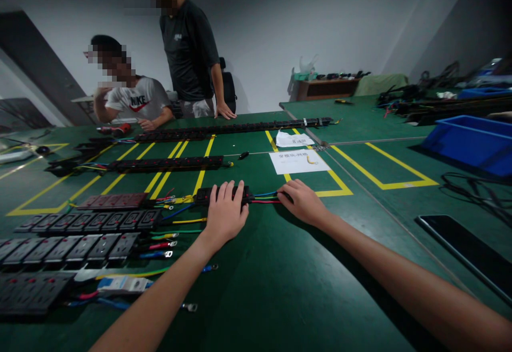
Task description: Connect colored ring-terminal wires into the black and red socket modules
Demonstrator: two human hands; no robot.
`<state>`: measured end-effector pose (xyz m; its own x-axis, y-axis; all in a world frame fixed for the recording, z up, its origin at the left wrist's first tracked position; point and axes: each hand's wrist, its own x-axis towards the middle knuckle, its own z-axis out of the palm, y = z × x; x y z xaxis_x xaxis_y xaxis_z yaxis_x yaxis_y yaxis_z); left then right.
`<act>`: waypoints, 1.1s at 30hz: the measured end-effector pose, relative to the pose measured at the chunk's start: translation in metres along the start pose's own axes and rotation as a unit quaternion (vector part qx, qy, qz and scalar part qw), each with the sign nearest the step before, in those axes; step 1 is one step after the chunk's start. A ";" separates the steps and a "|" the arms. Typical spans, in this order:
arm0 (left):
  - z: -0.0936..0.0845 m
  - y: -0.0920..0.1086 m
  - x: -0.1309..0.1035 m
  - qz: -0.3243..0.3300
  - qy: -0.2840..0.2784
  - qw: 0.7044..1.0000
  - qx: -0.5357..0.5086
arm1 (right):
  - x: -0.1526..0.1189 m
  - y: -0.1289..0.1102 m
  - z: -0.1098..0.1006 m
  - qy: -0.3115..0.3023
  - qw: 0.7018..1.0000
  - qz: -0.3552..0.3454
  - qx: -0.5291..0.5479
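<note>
My left hand point(226, 210) lies over a short black socket block point(204, 196), fingers across its top to the far edge and the thumb on the near side. Blue, green and red wires point(264, 198) run out of the block's right end. My right hand point(302, 200) is closed around the far ends of these wires, and its fingers hide the tips. Left of the block, yellow-sleeved wires with ring terminals point(184, 199) lie close by. Several rows of socket strips point(92, 221) with coloured leads and ring terminals lie beside my left forearm.
Long black power strips point(168, 164) lie across the green table point(280, 288) beyond my hands. Paper sheets point(298, 162) lie ahead; a phone point(464, 248), black cable point(480, 197) and blue bin point(472, 146) are right. Two people point(190, 53) are at the far side, near a red drill point(114, 129).
</note>
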<state>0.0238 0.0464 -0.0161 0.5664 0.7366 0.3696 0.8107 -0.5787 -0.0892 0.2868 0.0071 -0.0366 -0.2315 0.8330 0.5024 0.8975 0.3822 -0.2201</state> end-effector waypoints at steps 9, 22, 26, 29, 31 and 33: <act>-0.001 0.000 0.000 -0.003 -0.002 1.000 0.002 | 0.000 0.001 0.002 0.004 1.000 -0.003 -0.001; -0.002 0.000 0.000 -0.001 -0.011 1.000 -0.003 | 0.000 0.000 0.000 0.002 1.000 -0.001 0.018; -0.002 -0.001 0.001 0.000 -0.012 1.000 -0.004 | 0.000 -0.001 -0.001 0.005 1.000 -0.002 0.016; -0.002 -0.001 0.001 -0.001 -0.013 1.000 -0.002 | 0.000 -0.001 -0.001 0.002 1.000 -0.002 0.018; -0.002 0.000 0.001 0.000 -0.009 1.000 0.002 | 0.001 -0.001 0.000 0.002 1.000 -0.004 0.018; -0.002 0.001 0.000 0.000 -0.003 1.000 0.008 | 0.001 0.000 0.000 0.006 1.000 -0.004 0.017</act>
<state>0.0242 0.0456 -0.0140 0.5679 0.7380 0.3645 0.8124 -0.5737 -0.1043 0.2862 0.0076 -0.0366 -0.2341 0.8249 0.5145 0.8826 0.4023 -0.2433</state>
